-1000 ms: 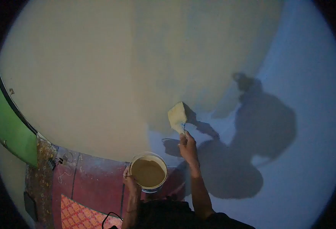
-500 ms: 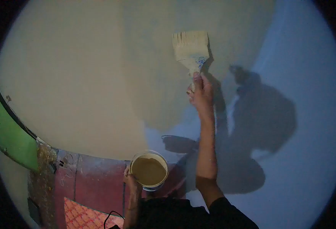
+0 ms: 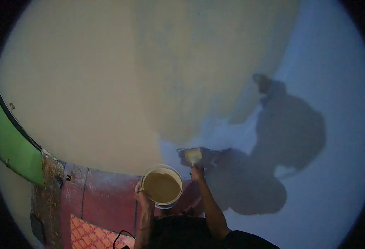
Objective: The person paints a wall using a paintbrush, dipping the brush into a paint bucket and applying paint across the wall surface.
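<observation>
My left hand [image 3: 143,196] grips the left side of a round bucket [image 3: 162,186] that holds tan paint. Just right of the bucket, my right hand [image 3: 197,173] is closed around the handle of a wide paint brush [image 3: 193,155]. The pale yellow bristles point up at the lower part of the wall, within a shadow; whether they touch it is unclear. Behind them, the wall [image 3: 87,103] is cream on the left and thinly streaked with tan in the middle. Blue wall surface [image 3: 340,124] shows at the right and around the brush.
Dark shadows fall on the blue wall. At the left are a green panel [image 3: 16,145] and a brown patterned strip [image 3: 51,186]. Below lies a red floor [image 3: 107,195] with thin cords, a patterned orange mat [image 3: 89,236] and a black cable [image 3: 120,235].
The brush in my right hand went up the wall and has since come down, ending beside the bucket, lower than at first. My left hand keeps the bucket in nearly the same place.
</observation>
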Motion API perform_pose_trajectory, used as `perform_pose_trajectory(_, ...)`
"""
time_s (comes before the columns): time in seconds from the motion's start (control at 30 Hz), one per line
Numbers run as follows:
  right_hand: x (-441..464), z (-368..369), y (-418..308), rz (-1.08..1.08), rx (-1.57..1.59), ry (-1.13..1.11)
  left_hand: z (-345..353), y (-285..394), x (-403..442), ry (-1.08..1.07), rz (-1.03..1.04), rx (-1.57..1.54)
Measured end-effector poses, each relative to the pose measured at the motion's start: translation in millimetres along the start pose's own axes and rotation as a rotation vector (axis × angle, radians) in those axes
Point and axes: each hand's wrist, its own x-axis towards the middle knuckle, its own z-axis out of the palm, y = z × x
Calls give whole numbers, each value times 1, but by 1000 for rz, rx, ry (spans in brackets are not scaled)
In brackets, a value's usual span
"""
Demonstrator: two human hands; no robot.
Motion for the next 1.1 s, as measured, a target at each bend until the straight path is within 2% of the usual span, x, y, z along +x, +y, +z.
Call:
perform_pose_trajectory(0.03, 19, -10, 53, -490, -583, 49, -2, -4, 1, 30, -33, -59)
perform_pose_trajectory(0.1, 29, -11, 70, -983, -1160, 103, -4, -5, 6, 59, -59, -117)
perform_pose_trajectory(0.2, -18, -23, 16, -693, -524, 213, -4, -4, 5, 5, -59, -51)
perform_pose_trajectory(0.27, -43, -43, -90, -516, -272, 72, 4, 2, -2, 54, -53, -22)
perform_pose_trajectory(0.33, -66, -66, -190, -519, -296, 34, 2, -3, 0, 93, -64, 7)
perform_pose_trajectory(0.4, -94, -74, -292, -465, 0, 74, 6, -3, 2, 124, -72, 33)
perform_pose_trajectory(0.47, -119, -79, -364, -394, 266, 33, 10, 2, 0, 9, -73, -35)
perform_pose_trajectory(0.53, -109, -76, -379, -422, 237, 38, 0, -7, 6, -20, -86, -20)
perform_pose_trajectory(0.6, -73, -66, -363, -495, 152, 82, -2, -9, 11, -52, -89, -11)
perform_pose_trajectory(0.7, -32, -41, -293, -424, 167, 96, -1, -6, 12, -52, -143, -22)
perform_pose_trajectory(0.87, -5, -1, -122, -308, 127, 104, -1, -4, 10, 46, -141, -52)
perform_pose_trajectory(1.0, 56, 15, 56, -406, -453, 225, -33, -20, 16, -78, -134, 101)
perform_pose_trajectory(1.07, 70, 14, 111, -185, -294, 186, -34, -23, 18, -138, -129, 10)
perform_pose_trajectory(1.1, 74, 14, 132, -188, -282, 195, -30, -19, 13, -152, -126, 14)
